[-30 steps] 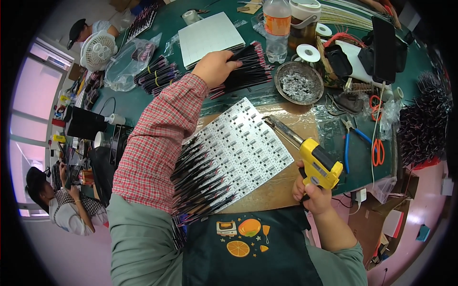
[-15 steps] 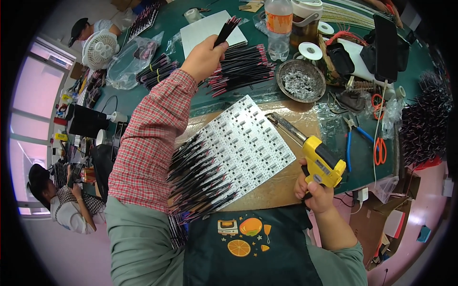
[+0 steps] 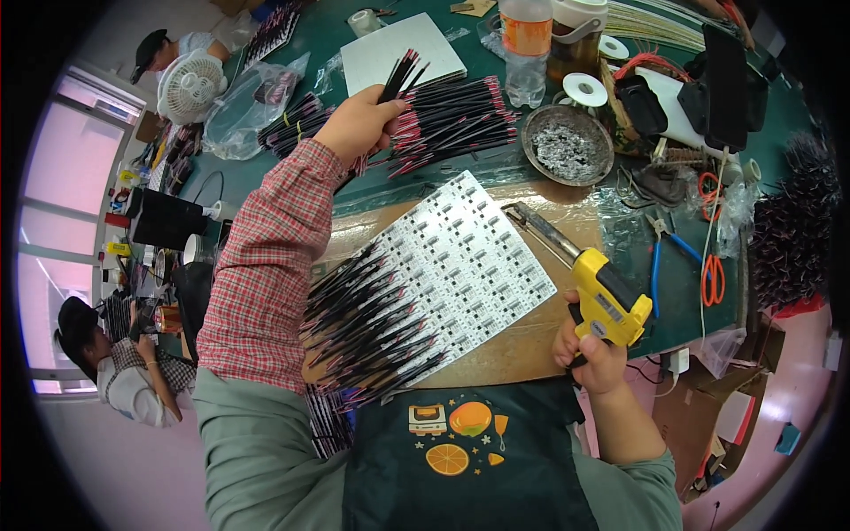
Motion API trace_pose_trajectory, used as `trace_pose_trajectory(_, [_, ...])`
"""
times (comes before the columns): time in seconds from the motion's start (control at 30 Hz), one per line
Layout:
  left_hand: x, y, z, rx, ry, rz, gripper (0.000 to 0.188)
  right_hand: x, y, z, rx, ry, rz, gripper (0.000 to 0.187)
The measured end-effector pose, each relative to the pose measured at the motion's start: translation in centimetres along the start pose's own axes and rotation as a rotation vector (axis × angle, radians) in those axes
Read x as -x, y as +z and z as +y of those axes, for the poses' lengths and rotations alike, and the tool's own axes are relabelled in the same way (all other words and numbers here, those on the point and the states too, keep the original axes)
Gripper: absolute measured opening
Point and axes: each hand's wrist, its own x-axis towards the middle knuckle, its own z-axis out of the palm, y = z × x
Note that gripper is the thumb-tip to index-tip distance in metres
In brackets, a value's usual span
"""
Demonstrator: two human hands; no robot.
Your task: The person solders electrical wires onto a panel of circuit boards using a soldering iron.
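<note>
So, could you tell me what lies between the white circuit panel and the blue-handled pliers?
In the head view, the yellow soldering gun, held in the right hand, lies between the circuit panel and the pliers.

orange-labelled clear bottle (image 3: 526, 44), table's far edge

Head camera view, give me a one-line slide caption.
Left hand lifts a few black wires; right hand holds a yellow soldering gun beside a white circuit panel.

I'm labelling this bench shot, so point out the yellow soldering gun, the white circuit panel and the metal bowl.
yellow soldering gun (image 3: 609, 303), head view, on its yellow body.
white circuit panel (image 3: 469, 265), head view, near its middle.
metal bowl (image 3: 567, 144), head view, on the grey scraps inside.
</note>
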Motion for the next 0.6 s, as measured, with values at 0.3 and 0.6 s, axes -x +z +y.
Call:
trace_pose_trajectory(0.3, [2.3, 0.9, -1.7, 0.155, 0.071, 0.037, 0.025, -0.2, -0.3, 0.1, 0.023, -0.01, 0.022, 0.071])
trace_pose_trajectory(0.6, [3.7, 1.0, -3.7, 0.419, 0.085, 0.048, 0.019, -0.5, 0.6, -0.8, 0.017, -0.031, 0.036, 0.066])
